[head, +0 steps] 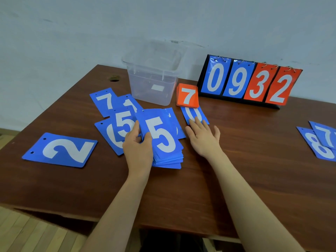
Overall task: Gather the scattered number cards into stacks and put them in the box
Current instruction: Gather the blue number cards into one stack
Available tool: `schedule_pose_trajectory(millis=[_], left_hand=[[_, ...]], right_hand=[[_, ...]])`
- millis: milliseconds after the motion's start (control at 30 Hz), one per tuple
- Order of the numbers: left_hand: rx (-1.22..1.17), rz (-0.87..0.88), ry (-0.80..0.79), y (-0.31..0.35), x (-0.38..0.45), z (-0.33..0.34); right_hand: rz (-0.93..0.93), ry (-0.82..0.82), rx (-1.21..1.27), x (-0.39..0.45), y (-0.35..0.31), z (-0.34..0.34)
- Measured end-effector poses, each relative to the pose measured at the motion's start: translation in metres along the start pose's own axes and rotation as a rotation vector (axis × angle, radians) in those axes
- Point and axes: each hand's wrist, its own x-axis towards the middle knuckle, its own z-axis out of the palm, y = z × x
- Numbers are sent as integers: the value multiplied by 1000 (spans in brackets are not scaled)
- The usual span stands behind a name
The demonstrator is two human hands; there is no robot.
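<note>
A dark wooden table (236, 170) stands against a pale wall. Blue number cards lie scattered beside a clear plastic box (152, 77). The left hand (138, 144) grips a blue stack (163, 142) topped by a 5 (long axis running away from the person). The right hand (203, 137), fingers spread, presses a blue 0 card (193, 115) below an orange stack (187, 96).

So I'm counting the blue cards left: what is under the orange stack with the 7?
A blue 0 card pokes out from under the orange stack, right hand fingertips resting on it. Whether more cards lie beneath is hidden.
</note>
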Motion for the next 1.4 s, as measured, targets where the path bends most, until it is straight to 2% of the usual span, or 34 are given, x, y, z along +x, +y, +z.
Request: schedule_pose_trajectory(millis=[100,400,533,600,733,833,1000,1167,1267,1400], left_hand=[[-17,-8,-5,0,-4,-3],[-65,-4,-52,-2,-28,-16],[-110,-31,-82,-5,-40,-19],[-112,-31,-88,-4,-44,-21],[-91,-14,-86,0,-45,-23],[-96,-23,-80,0,-44,-25],[-75,-16,-68,-2,-43,-28],[-12,37,-17,0,-43,-35],[4,53,8,-1,-43,-39],[-39,42,7,0,-45,-45]], right_hand=[[-11,-9,-75,-11,2,1],[-48,244,-52,-98,12,0],[-65,320,-23,-107,14,2],[-16,354,43,-101,14,4],[265,320,53,-87,11,12],[319,269,74,-84,11,13],[360,262,256,-85,10,5],[136,520,704,-106,1,5],[54,631,862,-119,-16,1],[8,589,1064,-126,-43,2]])
